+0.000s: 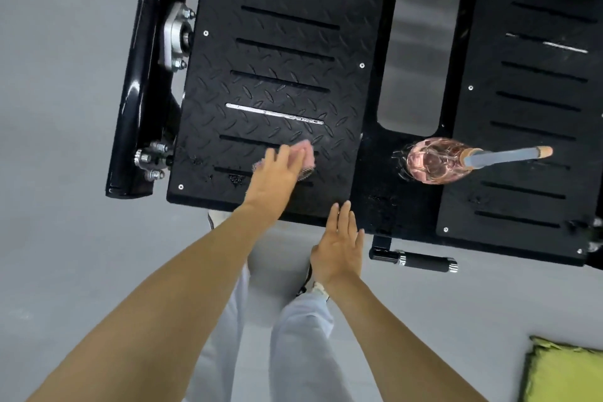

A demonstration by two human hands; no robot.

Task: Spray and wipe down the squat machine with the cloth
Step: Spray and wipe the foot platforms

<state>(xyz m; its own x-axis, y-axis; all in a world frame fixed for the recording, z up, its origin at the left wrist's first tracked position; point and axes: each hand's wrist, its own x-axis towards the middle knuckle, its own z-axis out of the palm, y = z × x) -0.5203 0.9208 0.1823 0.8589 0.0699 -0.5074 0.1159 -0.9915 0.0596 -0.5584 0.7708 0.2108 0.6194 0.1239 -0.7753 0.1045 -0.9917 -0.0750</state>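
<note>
The squat machine's black diamond-plate footplate [277, 52] fills the upper middle, with a second plate [528, 101] to the right. My left hand [272, 178] lies flat, fingers straight, pressing a pink cloth [306, 153] onto the near part of the left plate. The cloth pokes out beyond my fingertips. My right hand [341, 245] hovers with straight fingers at the plate's near edge and holds nothing. A clear spray bottle with pink liquid [434, 160] stands on the black bar between the two plates, its nozzle pointing right.
A black frame tube [137, 75] with bolts runs along the left side. A short black handle [421, 260] sticks out below the plate's front edge. Grey floor surrounds the machine. A yellow-green cushion [564, 372] lies at bottom right. My legs stand below the plate.
</note>
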